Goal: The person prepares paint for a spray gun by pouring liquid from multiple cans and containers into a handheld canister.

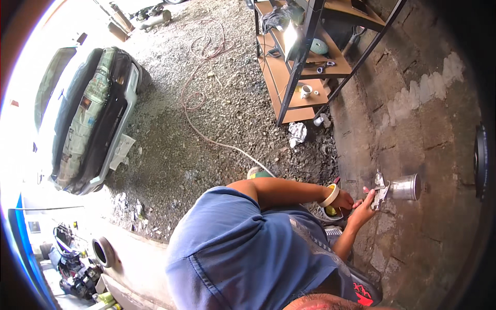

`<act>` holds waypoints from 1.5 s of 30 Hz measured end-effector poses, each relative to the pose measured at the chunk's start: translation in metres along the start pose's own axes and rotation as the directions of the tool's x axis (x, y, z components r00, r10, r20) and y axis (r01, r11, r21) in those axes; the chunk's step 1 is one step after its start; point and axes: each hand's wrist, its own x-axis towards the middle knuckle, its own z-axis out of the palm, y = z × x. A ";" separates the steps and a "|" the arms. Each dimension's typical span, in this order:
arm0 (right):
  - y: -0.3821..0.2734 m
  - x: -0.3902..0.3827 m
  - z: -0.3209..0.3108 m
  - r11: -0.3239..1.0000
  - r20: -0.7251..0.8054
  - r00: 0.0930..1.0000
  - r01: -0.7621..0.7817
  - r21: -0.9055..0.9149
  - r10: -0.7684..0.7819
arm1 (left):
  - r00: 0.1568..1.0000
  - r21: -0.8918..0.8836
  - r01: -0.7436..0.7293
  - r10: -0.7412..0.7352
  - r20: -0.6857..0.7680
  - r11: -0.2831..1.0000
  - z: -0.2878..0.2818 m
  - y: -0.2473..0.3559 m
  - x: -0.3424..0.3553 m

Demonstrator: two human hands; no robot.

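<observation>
A person in a blue short-sleeved shirt point(248, 248) crouches over a rough concrete floor point(413, 129), seen from above. The silver metal spray gun with its shiny cylindrical cup point(400, 187) lies on its side on the concrete, cup pointing away from the person. The right hand point(364, 206) is stretched out to it, fingers clasped around the gun's handle end. The left hand point(343, 199) sits just beside the right one, a roll of pale masking tape point(328, 195) worn around its wrist like a bangle; whether this hand is clenched on anything cannot be told, as the fingers are partly hidden. A thin pinkish air hose point(206, 103) snakes across the gravel behind. Farther back stands a black metal rack with wooden shelves point(299, 77), and off to the left a car bumper wrapped in newspaper and dark sheeting point(93, 119)
</observation>
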 end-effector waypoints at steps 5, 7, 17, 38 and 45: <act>-0.005 -0.001 0.002 0.998 0.020 0.997 -0.069 -0.011 0.070 | 0.832 0.409 -0.540 0.392 0.393 0.735 -0.020 -0.013 0.018; -0.003 -0.002 0.004 0.998 0.012 0.998 -0.067 0.011 0.066 | 0.821 0.563 -0.566 0.344 0.457 0.602 -0.027 -0.009 0.016; -0.001 -0.020 0.017 0.988 -0.022 0.988 -0.154 0.028 0.155 | 0.939 0.173 0.186 -0.227 0.257 0.967 -0.014 0.049 -0.040; 0.004 -0.024 0.023 0.981 -0.023 0.993 -0.108 0.164 0.113 | 0.912 0.257 0.222 -0.294 0.287 0.941 -0.028 0.057 -0.041; 0.042 -0.015 0.016 0.960 -0.099 0.972 0.189 -0.207 -0.213 | 0.939 0.846 -0.133 0.340 -0.060 0.516 -0.030 0.102 -0.034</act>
